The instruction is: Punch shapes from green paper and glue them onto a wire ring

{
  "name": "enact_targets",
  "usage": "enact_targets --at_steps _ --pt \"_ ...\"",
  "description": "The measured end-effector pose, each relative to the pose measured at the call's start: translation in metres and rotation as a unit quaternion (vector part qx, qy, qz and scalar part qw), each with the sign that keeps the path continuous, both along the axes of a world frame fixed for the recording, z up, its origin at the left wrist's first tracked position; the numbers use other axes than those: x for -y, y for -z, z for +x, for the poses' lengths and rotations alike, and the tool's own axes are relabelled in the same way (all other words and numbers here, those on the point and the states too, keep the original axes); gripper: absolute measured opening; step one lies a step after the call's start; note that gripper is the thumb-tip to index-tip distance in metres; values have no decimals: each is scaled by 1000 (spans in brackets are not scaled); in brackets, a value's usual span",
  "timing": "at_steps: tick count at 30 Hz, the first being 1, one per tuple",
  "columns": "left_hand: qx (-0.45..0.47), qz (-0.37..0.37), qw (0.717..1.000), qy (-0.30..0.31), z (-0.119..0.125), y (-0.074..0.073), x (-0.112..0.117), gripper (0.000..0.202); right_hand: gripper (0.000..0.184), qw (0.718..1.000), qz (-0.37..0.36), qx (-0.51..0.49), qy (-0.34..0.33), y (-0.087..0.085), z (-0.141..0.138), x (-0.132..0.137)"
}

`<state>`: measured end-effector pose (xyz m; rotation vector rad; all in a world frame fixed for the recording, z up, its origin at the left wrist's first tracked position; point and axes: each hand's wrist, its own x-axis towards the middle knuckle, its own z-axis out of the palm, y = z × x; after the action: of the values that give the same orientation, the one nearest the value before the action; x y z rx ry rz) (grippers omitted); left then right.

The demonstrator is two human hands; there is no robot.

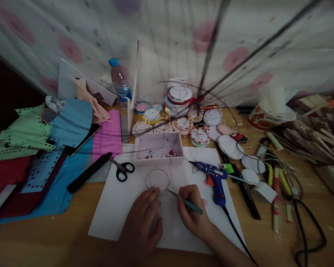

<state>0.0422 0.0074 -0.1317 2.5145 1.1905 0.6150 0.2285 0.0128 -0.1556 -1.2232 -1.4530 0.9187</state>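
My right hand [191,211] grips a teal pencil [185,201] like a pen, its tip touching the white sheet [119,207] beside a small clear ring [158,180]. My left hand [142,224] rests on the sheet with fingers stretched out, the fingertips pressing the near edge of that ring. A blue glue gun [215,179] lies just right of my right hand, its black cord running toward me.
A shallow white box [158,148] with small decorations sits behind the ring. Black scissors [100,171] lie left of it. Coloured felt sheets [44,148] cover the left. Round decorated discs [180,118], a water bottle [120,81], tools and wooden sticks [311,137] crowd the back and right.
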Motion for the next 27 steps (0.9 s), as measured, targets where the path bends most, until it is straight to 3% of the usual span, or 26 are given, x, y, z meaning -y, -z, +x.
enact_targets --at_steps 14,27 --pt "46 -57 997 -27 2 -3 -4 34 19 998 28 57 5 0 -2 0" --pt "64 -51 996 -22 2 0 -7 31 21 995 55 83 -14 -3 1 -1"
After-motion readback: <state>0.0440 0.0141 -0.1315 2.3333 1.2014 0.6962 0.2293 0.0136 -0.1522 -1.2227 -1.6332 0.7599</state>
